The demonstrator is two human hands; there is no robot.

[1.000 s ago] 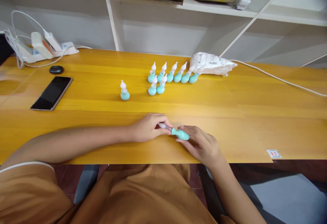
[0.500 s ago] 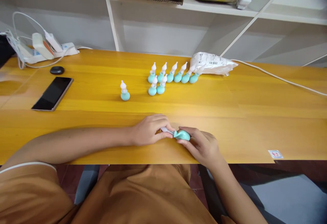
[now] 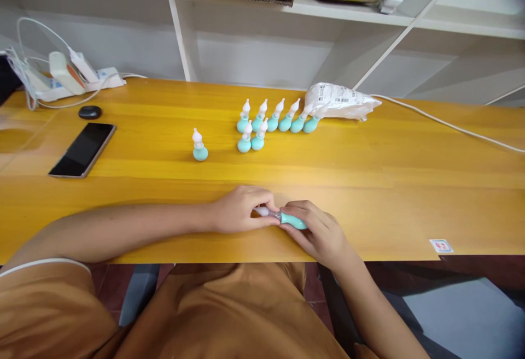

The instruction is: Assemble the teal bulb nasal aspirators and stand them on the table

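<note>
A nasal aspirator [image 3: 292,221] with a teal rubber bulb, a clear middle and a whitish tip lies between my two hands, low over the table's front part. My left hand [image 3: 240,209] pinches its clear neck and tip end between thumb and fingers. Around the teal bulb's neck my right hand [image 3: 322,234] is closed, thumb below and fingers above. Part of the bulb is hidden by the right fingers. A single aspirator [image 3: 200,152] stands upright farther back on the left. Several more stand in two rows, among them a front one [image 3: 258,142].
A white plastic package [image 3: 342,102] lies behind the rows. To the left are a phone [image 3: 83,150], a small black oval item [image 3: 89,112] and a power strip [image 3: 110,76] with cables. A white cable [image 3: 447,124] crosses the right. A small sticker [image 3: 441,246] marks the front edge.
My right fingers have moved from the bulb's body up to its neck, close to my left fingertips. The bulb, bent and squashed before, now lies straighter in line with the tip.
</note>
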